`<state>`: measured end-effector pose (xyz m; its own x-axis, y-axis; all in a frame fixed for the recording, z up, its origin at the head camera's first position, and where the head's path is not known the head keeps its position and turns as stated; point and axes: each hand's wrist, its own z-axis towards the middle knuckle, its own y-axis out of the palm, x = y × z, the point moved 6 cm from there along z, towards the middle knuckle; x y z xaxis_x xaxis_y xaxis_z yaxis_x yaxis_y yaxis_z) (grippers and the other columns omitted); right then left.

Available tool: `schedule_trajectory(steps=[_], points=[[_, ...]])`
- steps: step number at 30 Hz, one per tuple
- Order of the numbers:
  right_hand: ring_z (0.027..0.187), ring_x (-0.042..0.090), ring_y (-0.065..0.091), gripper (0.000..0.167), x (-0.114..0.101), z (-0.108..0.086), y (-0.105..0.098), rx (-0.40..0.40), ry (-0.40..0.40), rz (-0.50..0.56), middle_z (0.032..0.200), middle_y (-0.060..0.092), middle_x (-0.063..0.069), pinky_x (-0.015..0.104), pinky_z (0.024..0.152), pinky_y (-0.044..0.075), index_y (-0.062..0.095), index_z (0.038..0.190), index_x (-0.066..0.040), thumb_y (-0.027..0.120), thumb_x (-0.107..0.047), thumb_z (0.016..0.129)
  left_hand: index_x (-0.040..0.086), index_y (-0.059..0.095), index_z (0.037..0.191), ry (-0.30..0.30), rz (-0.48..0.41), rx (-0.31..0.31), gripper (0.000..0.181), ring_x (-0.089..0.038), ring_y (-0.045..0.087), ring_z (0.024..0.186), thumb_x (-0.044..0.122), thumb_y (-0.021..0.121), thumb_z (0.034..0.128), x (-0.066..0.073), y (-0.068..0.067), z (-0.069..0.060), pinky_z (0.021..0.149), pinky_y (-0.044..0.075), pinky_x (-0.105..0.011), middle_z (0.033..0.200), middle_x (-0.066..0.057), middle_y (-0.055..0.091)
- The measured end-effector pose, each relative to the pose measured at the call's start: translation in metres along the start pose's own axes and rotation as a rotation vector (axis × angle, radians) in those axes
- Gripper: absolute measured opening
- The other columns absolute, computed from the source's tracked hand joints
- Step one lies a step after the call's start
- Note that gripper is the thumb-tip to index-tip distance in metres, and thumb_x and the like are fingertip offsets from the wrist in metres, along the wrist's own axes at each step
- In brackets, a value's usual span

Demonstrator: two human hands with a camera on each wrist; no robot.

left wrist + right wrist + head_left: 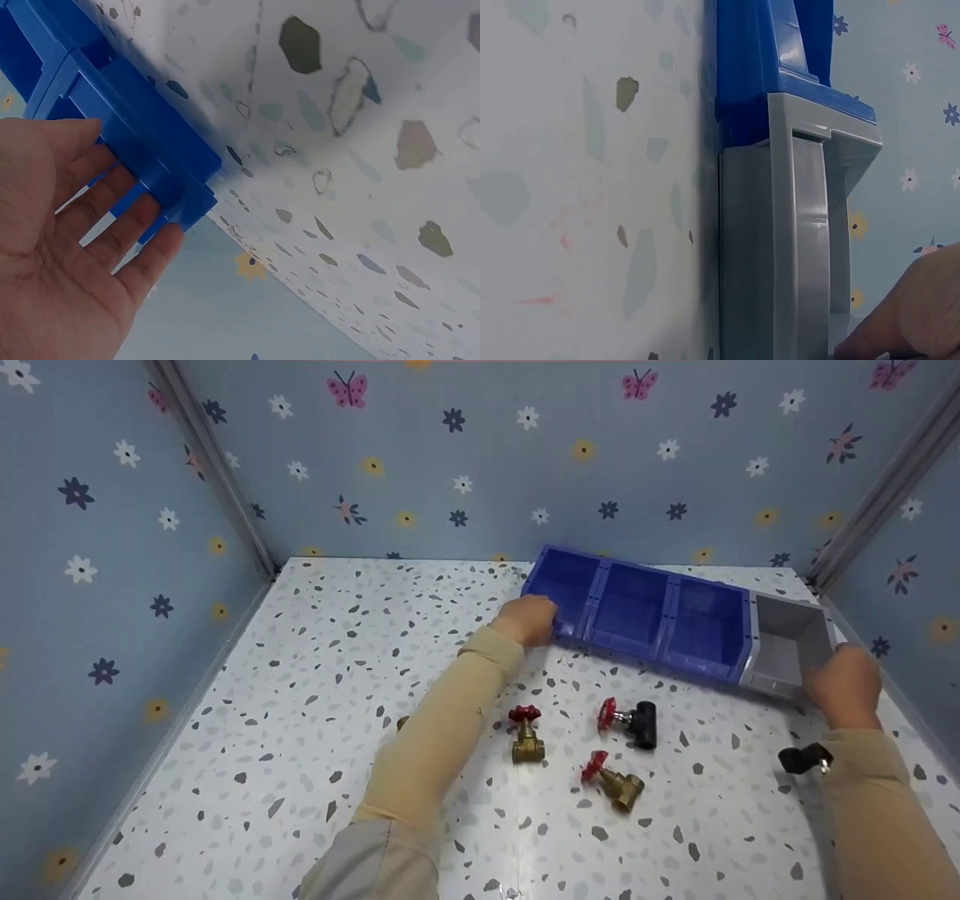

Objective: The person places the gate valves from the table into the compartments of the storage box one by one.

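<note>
Three blue bins (628, 604) (127, 124) (742, 71) and one grey bin (780, 660) (746, 255) stand joined in a slanting row. My left hand (525, 620) (82, 225) is at the front left corner of the row; in the left wrist view its extended fingers touch the blue front edge. My right hand (847, 686) (922, 311) grips the right side of the grey bin at its rim, its fingertips mostly hidden. All four bins look empty inside.
Nearer than the bins lie a brass valve with a dark red handwheel (528, 746), a black valve (643, 725) and a brass valve with a red handwheel (621, 790). A small brass piece (403, 723) shows beside my left sleeve. Patterned walls (465, 457) surround the speckled table (300, 675).
</note>
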<state>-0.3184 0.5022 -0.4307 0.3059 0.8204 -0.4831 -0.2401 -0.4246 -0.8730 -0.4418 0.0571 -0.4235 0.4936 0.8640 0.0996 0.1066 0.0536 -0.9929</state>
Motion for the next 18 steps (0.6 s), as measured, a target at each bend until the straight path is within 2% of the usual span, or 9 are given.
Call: schedule_trajectory(steps=[5,9,14,18], points=[[0.136,0.069,0.046,0.068,-0.003,0.002,0.002,-0.056,0.051,0.065,0.146,0.044,0.054,0.075,0.116,0.042,0.034,0.152,0.027,0.052,-0.006,0.096,0.004,0.077,0.121,0.022,0.047,0.009,0.024,-0.033,0.073,0.123,0.009,0.058,0.1063,-0.002,-0.001,-0.005,0.106,0.06,-0.05,0.131,-0.015,0.076],[0.145,0.066,0.041,0.075,-0.004,0.006,0.005,-0.11,0.096,0.116,0.157,0.036,0.05,0.074,0.121,0.038,0.023,0.161,0.02,0.049,-0.004,0.096,0.004,0.079,0.12,0.042,0.111,0.02,0.024,-0.034,0.076,0.115,0.007,0.059,0.1062,-0.003,0.001,-0.007,0.101,0.063,-0.05,0.125,-0.016,0.079],[0.148,0.064,0.039,0.074,-0.008,0.008,0.008,-0.122,0.06,0.137,0.159,0.036,0.048,0.071,0.121,0.039,0.022,0.163,0.019,0.042,-0.001,0.095,0.003,0.08,0.121,0.069,0.162,0.02,0.025,-0.034,0.078,0.112,0.003,0.06,0.1057,-0.006,0.001,-0.012,0.101,0.063,-0.049,0.121,-0.016,0.08],[0.144,0.062,0.043,0.073,-0.011,0.008,0.009,-0.122,0.029,0.135,0.155,0.04,0.048,0.068,0.112,0.045,0.023,0.162,0.019,0.039,-0.001,0.095,0.004,0.079,0.122,0.081,0.16,0.003,0.026,-0.034,0.078,0.11,0.001,0.058,0.1061,-0.011,0.0,-0.016,0.101,0.063,-0.048,0.12,-0.016,0.08]])
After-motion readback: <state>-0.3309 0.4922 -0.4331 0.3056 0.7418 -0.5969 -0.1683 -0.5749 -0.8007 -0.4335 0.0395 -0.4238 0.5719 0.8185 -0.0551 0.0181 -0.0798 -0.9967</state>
